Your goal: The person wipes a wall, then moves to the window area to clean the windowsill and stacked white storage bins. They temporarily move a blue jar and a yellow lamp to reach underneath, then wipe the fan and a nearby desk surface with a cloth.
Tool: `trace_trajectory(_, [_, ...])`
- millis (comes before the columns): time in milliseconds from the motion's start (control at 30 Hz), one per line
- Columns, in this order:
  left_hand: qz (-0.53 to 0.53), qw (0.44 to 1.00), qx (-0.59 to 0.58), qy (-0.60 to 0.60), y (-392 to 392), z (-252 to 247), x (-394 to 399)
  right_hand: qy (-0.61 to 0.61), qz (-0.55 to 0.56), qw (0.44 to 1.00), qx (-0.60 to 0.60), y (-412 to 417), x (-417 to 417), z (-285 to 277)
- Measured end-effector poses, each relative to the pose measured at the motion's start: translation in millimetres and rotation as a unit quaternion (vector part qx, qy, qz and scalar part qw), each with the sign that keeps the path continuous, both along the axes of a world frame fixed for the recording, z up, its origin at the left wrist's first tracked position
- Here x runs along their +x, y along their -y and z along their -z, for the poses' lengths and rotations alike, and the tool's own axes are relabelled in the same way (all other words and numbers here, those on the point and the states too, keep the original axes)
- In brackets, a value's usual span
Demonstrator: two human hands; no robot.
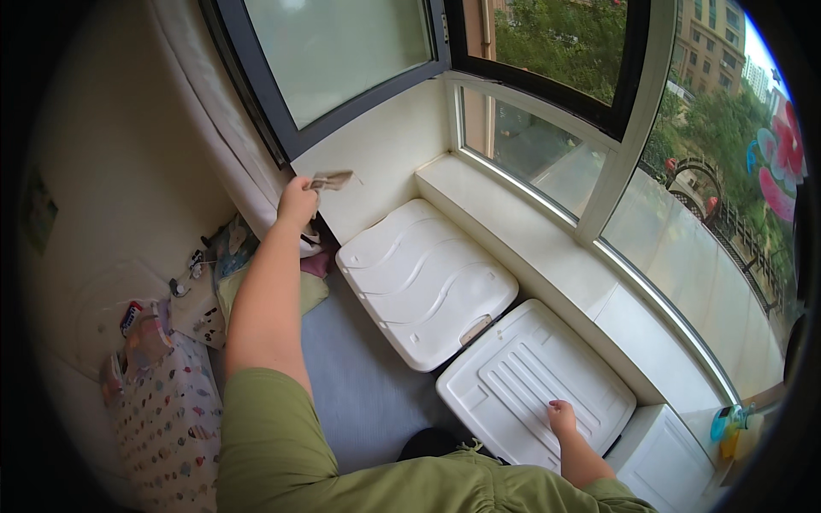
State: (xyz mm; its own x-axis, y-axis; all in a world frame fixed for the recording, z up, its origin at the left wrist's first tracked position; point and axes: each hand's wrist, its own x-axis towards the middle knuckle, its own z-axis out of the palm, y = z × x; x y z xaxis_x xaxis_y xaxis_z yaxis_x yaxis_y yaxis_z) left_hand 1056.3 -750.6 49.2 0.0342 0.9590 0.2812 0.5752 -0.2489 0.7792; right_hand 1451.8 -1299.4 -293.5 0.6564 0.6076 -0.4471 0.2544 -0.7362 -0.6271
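Note:
My left hand point(297, 204) is stretched out far ahead, gripping a small grey-brown cloth point(333, 180). One end of the cloth sticks out to the right of my fingers, before the white wall below the open window. Over the ribbed white lid of a storage box point(507, 359) hangs my right hand point(562, 417), its fingers curled with nothing visible in them. Whether it touches the lid cannot be told. Beyond that box lies a second white storage box lid point(423, 276) with wavy ridges.
A dark-framed window sash point(372, 109) stands open at upper left beside a pale curtain point(211, 128). Along the right runs a white sill ledge point(513, 224). To the left are a fish-patterned cloth cover point(170, 423) and folded fabrics point(314, 292). Bottles point(731, 433) stand at lower right.

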Motion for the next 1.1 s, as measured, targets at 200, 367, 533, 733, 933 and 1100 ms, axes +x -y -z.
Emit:
trace_trajectory(200, [0.111, 0.954, -0.255, -0.110, 136, 187, -15, 0.053, -0.015, 0.998, 0.012, 43, 9, 10])
trace_trajectory(367, [0.111, 0.866, -0.484, -0.058, 299, 239, -50, 0.027, 0.028, 0.999, 0.003, 87, 14, -9])
trace_trajectory(533, [0.103, 0.781, -0.547, -0.284, 408, 261, -120, -0.017, 0.028, 0.999, 0.021, 133, 33, 26])
trace_trajectory(733, [0.069, 0.716, -0.596, -0.358, 545, 281, -195, -0.130, 0.006, 0.991, 0.031, 157, 41, 52])
trace_trajectory(933, [0.053, 0.713, -0.661, -0.227, 673, 221, -163, -0.101, -0.085, 0.991, 0.030, 177, 36, 71])
trace_trajectory(1100, [0.027, 0.723, -0.612, -0.319, 747, 220, -175, -0.077, -0.193, 0.978, -0.007, 167, 29, 64])
